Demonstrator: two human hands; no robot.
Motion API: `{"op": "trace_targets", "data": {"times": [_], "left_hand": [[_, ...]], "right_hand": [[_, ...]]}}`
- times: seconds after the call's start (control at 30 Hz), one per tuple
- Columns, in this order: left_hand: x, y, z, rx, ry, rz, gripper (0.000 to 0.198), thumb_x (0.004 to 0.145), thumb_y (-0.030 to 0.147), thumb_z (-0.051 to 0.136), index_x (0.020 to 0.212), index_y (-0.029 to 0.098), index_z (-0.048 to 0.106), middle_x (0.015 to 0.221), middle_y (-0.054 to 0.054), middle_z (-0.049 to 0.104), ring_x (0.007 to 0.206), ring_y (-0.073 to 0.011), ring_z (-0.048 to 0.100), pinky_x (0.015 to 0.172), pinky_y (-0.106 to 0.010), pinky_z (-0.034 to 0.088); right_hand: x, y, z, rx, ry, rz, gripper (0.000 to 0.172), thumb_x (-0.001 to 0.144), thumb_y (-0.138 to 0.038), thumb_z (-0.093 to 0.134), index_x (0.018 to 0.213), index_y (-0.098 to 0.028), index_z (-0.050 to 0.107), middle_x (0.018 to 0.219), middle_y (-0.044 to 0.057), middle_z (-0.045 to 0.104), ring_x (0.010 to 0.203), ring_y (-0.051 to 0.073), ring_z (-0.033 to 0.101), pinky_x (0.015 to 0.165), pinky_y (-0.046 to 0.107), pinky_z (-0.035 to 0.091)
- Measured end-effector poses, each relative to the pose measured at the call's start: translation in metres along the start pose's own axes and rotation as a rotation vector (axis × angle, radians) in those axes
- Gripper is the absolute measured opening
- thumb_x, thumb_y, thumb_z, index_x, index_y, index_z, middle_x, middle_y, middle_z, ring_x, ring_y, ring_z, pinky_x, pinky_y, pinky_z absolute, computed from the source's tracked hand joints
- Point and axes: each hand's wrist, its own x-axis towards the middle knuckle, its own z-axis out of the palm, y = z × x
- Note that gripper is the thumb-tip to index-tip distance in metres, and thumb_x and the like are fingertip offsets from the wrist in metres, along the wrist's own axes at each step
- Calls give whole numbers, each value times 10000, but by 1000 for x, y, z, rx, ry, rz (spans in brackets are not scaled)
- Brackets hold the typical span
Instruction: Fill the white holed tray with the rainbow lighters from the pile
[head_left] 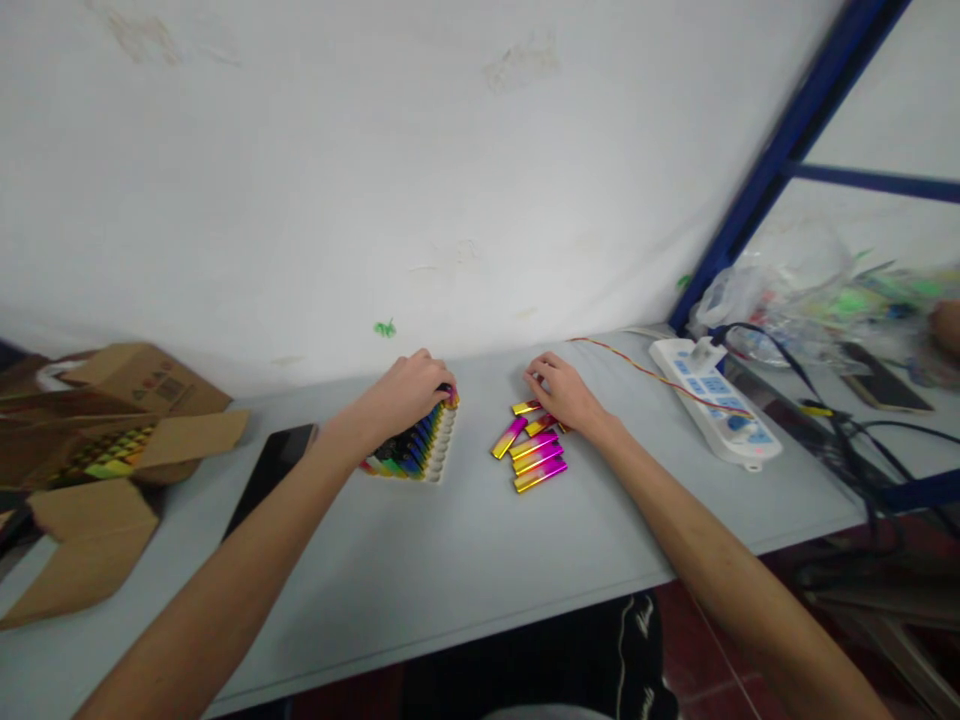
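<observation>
My left hand (416,388) reaches over the far right corner of a white tray (433,474) with round slots. Its fingers are closed on a small gold-and-magenta lighter (452,399) at that corner. Rows of slim coloured lighters (405,455) with dark tops stand in the tray, partly behind my wrist. To the right, my right hand (559,388) rests at the far side of a loose pile of shiny gold-and-magenta lighters (536,458). Its fingers are curled together just above the pile; whatever is between them is hidden.
A dark phone (277,465) lies left of the tray, partly under my forearm. Further left stands an open cardboard box (176,385) holding more coloured pieces. At right are a white power strip (712,400), a red-yellow wire (637,368) and a blue metal frame (757,190).
</observation>
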Motion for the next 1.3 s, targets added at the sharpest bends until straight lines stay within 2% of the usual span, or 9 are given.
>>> {"op": "trace_targets", "data": {"times": [0.17, 0.37, 0.47, 0.63, 0.73, 0.87, 0.97, 1.1, 1.3], "left_hand": [[1, 0, 4, 61, 17, 10, 246, 952, 237, 570, 961, 229, 816, 1108, -116, 660, 1051, -280, 585, 982, -413, 463], [3, -8, 5, 48, 0, 4, 231, 956, 319, 615, 998, 241, 828, 1116, -110, 602, 1106, -283, 553, 1031, -428, 461], [0, -7, 6, 127, 41, -15, 219, 943, 269, 624, 1026, 254, 827, 1150, -119, 563, 1091, -292, 538, 1014, -456, 467], [-10, 9, 18, 133, 195, 4, 305, 958, 249, 622, 1235, 225, 746, 1193, -135, 579, 1067, -299, 544, 993, -473, 469], [-14, 32, 36, 91, 265, 12, 236, 997, 249, 584, 1172, 179, 725, 1146, -136, 640, 1107, -298, 570, 997, -442, 463], [-13, 72, 54, 82, 156, -26, 213, 1042, 311, 547, 1043, 160, 698, 1030, -121, 707, 1038, -284, 635, 926, -414, 466], [-6, 91, 51, 161, 159, -16, 254, 1064, 318, 509, 1018, 144, 687, 1009, -135, 710, 1036, -300, 644, 920, -423, 460], [7, 96, 49, 93, 88, -98, 262, 1058, 321, 520, 951, 151, 687, 976, -128, 718, 954, -271, 678, 864, -374, 480], [14, 95, 86, -32, 19, -251, 255, 1058, 369, 522, 1040, 158, 662, 1034, -142, 723, 944, -287, 708, 808, -364, 495]], "right_hand": [[0, -1, -2, -2, 4, -3, 165, 1048, -211, 527, 1027, -194, 690, 1096, 103, 664, 881, 201, 661, 897, 355, 551], [0, -2, -1, -12, -4, 0, 176, 1049, -207, 518, 1016, -184, 690, 1083, 107, 671, 863, 197, 664, 900, 358, 557], [1, -2, -2, -17, 5, 3, 168, 1050, -205, 521, 1015, -187, 684, 1087, 105, 670, 865, 195, 661, 902, 355, 554], [1, -4, -4, 0, 0, 16, 158, 1052, -196, 526, 1014, -180, 679, 1093, 107, 666, 863, 191, 657, 895, 342, 540], [1, -4, -4, -1, -1, 29, 153, 1051, -197, 536, 1011, -180, 682, 1090, 104, 666, 869, 193, 653, 887, 335, 535], [1, -2, -2, -19, -5, 29, 147, 1045, -192, 546, 1003, -174, 686, 1073, 103, 661, 867, 194, 650, 884, 333, 535], [1, -1, -1, -22, 2, 23, 140, 1043, -185, 551, 1007, -178, 686, 1064, 100, 659, 881, 197, 650, 882, 331, 534], [1, -1, -2, -39, 10, 14, 140, 1041, -187, 556, 1005, -183, 691, 1052, 97, 663, 888, 202, 642, 872, 336, 535], [1, -4, -4, -26, 6, 16, 152, 1043, -180, 545, 1009, -180, 693, 1058, 100, 664, 907, 202, 655, 908, 340, 533]]}}
